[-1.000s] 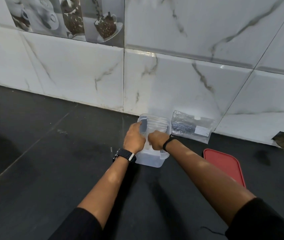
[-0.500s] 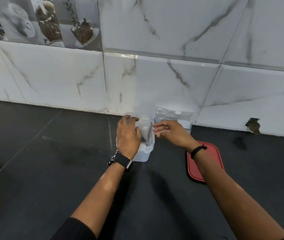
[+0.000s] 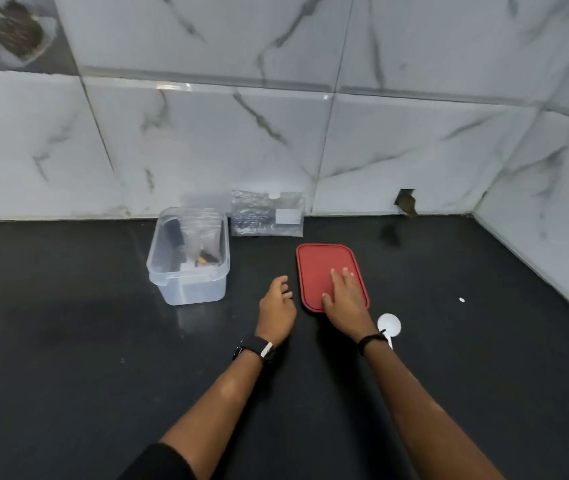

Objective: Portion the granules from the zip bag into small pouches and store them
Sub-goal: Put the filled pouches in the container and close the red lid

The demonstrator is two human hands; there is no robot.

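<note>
- While the right hand [image 3: 343,299] lies flat on the red lid [image 3: 324,268], its fingers are straight and slightly spread, pressing on the lid's near half with nothing pinched between them.
- Just left of the red lid, the left hand [image 3: 276,306] hovers low over the black counter [image 3: 68,341]; its fingers are loosely curled and hold nothing, and they stop short of the lid's left edge.
- Farther left of the lid stands the clear plastic container [image 3: 189,289], uncovered, with its far end near the wall.
- Inside that container, several small pouches [image 3: 203,233] stand upright against its far wall; a dark object sits in its left part, and I cannot tell what it is.
- Beyond the lid's far left corner, the zip bag [image 3: 267,213] leans against the marble wall tiles [image 3: 207,143], just right of the container; a white label shows on its right side, and its granules are too blurred to make out.
- Near the lid's near right corner, a white plastic spoon [image 3: 389,325] lies on the counter, its handle partly hidden behind the right wrist.
- A black watch [image 3: 253,348] sits on the left wrist and a thin black band [image 3: 371,340] on the right.
- Well to the right of the lid, a small white speck [image 3: 462,300] lies on the counter.
</note>
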